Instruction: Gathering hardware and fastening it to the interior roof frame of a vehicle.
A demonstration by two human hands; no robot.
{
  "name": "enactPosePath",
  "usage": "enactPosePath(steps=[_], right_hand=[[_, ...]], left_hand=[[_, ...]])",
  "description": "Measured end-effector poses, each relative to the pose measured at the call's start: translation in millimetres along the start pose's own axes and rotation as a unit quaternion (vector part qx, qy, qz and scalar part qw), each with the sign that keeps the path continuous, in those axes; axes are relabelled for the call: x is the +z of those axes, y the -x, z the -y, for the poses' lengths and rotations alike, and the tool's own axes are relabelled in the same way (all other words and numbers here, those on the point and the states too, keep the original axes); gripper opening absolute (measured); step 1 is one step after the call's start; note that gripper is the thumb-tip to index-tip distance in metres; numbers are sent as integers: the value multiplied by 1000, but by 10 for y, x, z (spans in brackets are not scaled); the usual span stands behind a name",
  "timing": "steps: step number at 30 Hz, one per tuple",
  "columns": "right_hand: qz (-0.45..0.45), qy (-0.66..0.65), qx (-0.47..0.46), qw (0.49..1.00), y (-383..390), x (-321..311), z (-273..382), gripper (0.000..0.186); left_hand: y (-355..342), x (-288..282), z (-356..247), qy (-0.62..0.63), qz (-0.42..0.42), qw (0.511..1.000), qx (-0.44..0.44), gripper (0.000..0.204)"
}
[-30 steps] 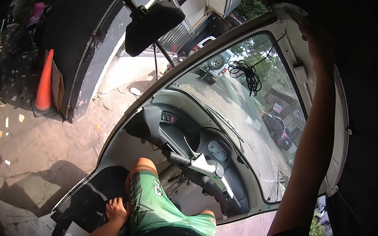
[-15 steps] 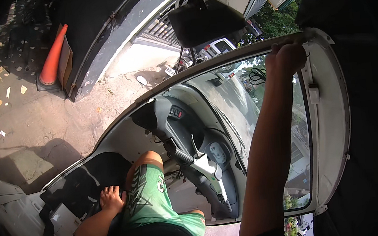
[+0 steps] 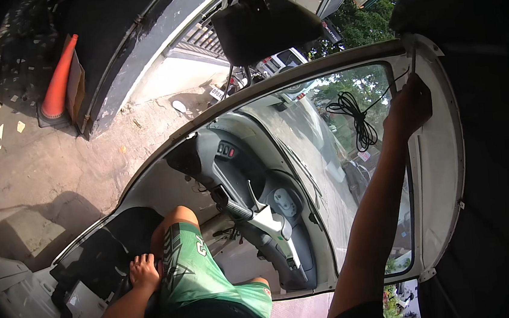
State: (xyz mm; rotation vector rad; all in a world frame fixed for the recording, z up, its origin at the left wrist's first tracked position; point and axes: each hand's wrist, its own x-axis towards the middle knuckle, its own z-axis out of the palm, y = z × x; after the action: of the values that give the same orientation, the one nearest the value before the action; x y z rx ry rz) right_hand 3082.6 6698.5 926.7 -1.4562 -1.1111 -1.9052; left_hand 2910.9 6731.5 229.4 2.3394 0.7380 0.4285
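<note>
Black cable (image 3: 361, 117), coiled, hanging before windshield (image 3: 321, 147)

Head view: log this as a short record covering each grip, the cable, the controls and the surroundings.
Right grip: bare hand, raised near the windshield's upper-right corner; contents unclear
Left grip: bare hand, lowered beside the green shorts
Cable: black, looped in a bundle, seen against the windshield, one strand running toward the right grip
Controls: white handlebar with a lever
Mirror: black, near the picture's top
Outside left: orange cone by a dark wall
</note>
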Motion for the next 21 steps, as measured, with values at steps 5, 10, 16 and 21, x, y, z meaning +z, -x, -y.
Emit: enactPosePath(steps=[5,10,16,21], right_hand=[[76,112,-87,987,-362,-173,39,28],[150,203,-132,959,-678,-540,-188,31],[193,-31,47,979,-689,-356,-177,17],[136,75,-239,959,-792,-362,-356,18]], left_hand=[[12,-218,-60,27,-26,999,-6,31],[-17,-161,-84,33,1,999,-12,34],[6,-4,16,4,29,999,-35,47],[-34,-96,-47,21,34,999,-24,43]])
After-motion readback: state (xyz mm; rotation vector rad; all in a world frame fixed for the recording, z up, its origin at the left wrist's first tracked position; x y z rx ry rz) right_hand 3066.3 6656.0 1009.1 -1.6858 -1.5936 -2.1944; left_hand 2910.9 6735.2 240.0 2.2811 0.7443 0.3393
